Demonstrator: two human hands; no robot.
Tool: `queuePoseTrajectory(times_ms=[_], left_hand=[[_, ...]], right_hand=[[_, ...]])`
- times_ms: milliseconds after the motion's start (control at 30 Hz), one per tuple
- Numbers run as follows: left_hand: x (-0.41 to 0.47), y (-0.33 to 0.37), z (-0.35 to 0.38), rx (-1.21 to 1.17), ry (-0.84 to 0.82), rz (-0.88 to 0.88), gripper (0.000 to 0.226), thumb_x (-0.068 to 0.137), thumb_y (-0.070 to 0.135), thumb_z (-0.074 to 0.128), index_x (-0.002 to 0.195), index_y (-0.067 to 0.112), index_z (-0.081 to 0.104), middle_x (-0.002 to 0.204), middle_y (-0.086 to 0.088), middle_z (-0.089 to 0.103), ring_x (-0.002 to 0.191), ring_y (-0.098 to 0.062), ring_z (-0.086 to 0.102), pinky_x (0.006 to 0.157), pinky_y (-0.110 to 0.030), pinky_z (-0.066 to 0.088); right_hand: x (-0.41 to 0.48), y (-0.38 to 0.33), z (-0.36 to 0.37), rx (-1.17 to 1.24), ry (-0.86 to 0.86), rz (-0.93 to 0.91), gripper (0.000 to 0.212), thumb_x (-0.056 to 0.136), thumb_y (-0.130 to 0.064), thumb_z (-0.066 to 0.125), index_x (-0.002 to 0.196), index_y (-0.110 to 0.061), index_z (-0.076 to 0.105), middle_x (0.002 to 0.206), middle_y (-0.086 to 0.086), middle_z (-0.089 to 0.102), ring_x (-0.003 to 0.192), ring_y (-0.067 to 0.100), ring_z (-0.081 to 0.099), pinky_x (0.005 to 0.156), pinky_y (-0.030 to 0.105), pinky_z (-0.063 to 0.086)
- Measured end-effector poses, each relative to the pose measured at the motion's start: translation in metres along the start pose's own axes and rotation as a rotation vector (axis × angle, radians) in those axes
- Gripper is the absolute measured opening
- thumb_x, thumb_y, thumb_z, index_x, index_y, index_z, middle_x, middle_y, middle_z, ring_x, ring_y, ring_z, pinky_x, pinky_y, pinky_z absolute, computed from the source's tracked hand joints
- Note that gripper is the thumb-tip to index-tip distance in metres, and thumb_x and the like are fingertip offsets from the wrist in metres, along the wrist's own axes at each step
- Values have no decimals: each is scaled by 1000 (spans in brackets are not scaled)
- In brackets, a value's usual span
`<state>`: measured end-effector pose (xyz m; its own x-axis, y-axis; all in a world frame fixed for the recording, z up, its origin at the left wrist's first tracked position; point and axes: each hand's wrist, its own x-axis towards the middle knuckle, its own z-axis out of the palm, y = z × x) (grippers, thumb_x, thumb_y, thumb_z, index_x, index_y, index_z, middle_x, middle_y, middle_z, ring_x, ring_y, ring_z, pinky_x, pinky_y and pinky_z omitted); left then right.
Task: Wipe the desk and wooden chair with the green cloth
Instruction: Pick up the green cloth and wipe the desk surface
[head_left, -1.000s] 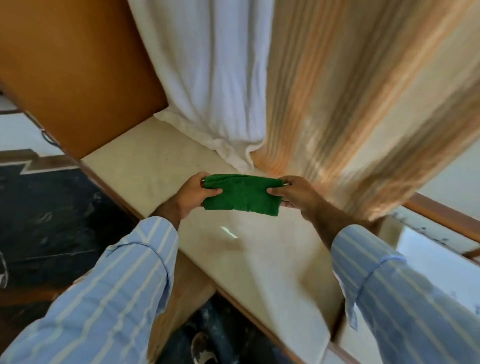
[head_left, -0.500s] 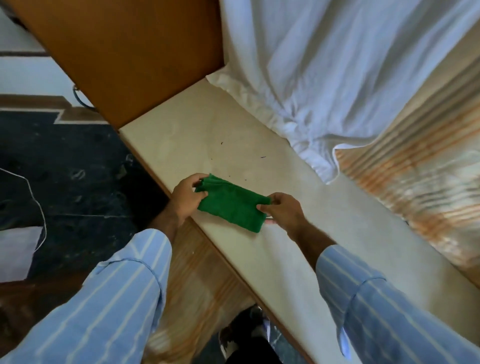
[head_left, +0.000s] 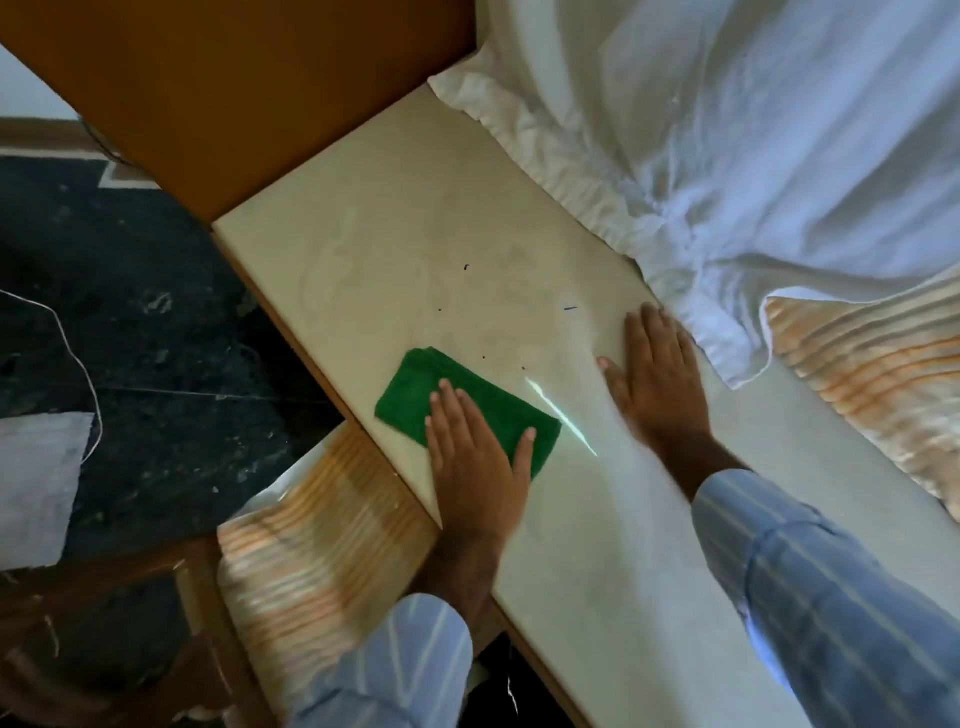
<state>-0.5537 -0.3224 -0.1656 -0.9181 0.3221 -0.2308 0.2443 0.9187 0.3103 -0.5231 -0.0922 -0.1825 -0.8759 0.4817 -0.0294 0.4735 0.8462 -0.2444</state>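
The folded green cloth (head_left: 415, 395) lies on the cream desk top (head_left: 395, 260) close to its left edge. My left hand (head_left: 475, 462) presses flat on the cloth's near half, fingers stretched out over it. To the right, my right hand (head_left: 657, 379) rests flat and open on the bare desk, with its fingertips near the white curtain. A few small dark specks dot the desk beyond the cloth. At the lower left, below the desk edge, a dark wooden frame (head_left: 104, 597) with striped fabric (head_left: 311, 545) beside it looks like the chair.
A white curtain (head_left: 727, 130) bunches over the desk's far right side, and a striped orange curtain (head_left: 872, 374) lies beside it. A brown wooden panel (head_left: 234, 88) closes the desk's far end. The dark floor (head_left: 130, 312) on the left holds a white cord (head_left: 78, 353) and a pale sheet (head_left: 31, 483).
The cloth, held up between both hands, has come down onto the desk. My left hand now presses on it and my right hand has let go and moved right.
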Motion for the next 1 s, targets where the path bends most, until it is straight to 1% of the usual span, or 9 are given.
queuePoseTrajectory(times_ms=[67,267,433,500,567,700,767,833,1000], left_hand=[[10,-3,3,77,19,-13,95,99,66,25,157,-8,11,167,-24,3,156,-36,6,125,-50,10],[93,-19,-13,222,26,129,91,100,65,20,156,-7,14,167,-25,11,155,-37,12,126,-50,11],[215,12,-34,258,-36,130,90,99,63,24,158,-4,7,169,-21,3,156,-35,3,126,-48,3],[238,27,-36,278,-70,140,91,99,63,25,159,-2,4,169,-19,-2,156,-33,-2,126,-48,0],[228,28,-33,299,-66,217,91,99,63,26,159,-2,4,169,-19,-3,156,-33,-2,126,-48,1],[133,-9,-25,323,-64,454,91,99,62,25,158,-4,6,169,-20,1,156,-34,2,126,-49,5],[98,-36,-24,329,-69,510,91,99,64,25,158,-3,7,169,-19,2,157,-33,3,127,-49,8],[98,-55,-30,348,-66,492,92,99,65,28,159,-1,7,169,-18,2,157,-32,4,126,-49,9],[173,-37,-46,321,-33,202,91,99,63,30,159,-1,5,170,-17,0,157,-33,1,126,-49,5]], right_hand=[[2,7,4,-46,24,-34,74,108,-53,30,163,-3,31,172,22,28,161,39,26,132,52,19],[5,8,8,-111,41,-28,72,109,-47,35,165,-1,26,175,19,22,164,35,21,133,51,17],[6,10,15,-151,66,-41,73,110,-49,29,165,-2,24,176,18,20,164,33,19,134,49,16],[6,11,15,-157,71,-41,73,110,-49,28,166,-2,23,176,17,19,165,32,18,134,49,15],[5,12,15,-156,79,-47,72,110,-47,28,166,-3,23,176,17,19,165,31,18,134,49,15],[4,10,14,-148,117,-53,69,110,-44,30,165,-2,26,175,17,23,164,32,22,133,49,18],[4,10,15,-150,125,-50,69,110,-45,30,165,-3,26,175,17,24,164,31,22,133,49,17],[5,11,16,-147,121,-51,69,110,-45,30,165,-4,25,176,16,22,164,31,21,134,48,17],[5,12,18,-140,135,-48,69,111,-45,31,165,-4,25,176,16,22,164,30,21,134,49,17]])
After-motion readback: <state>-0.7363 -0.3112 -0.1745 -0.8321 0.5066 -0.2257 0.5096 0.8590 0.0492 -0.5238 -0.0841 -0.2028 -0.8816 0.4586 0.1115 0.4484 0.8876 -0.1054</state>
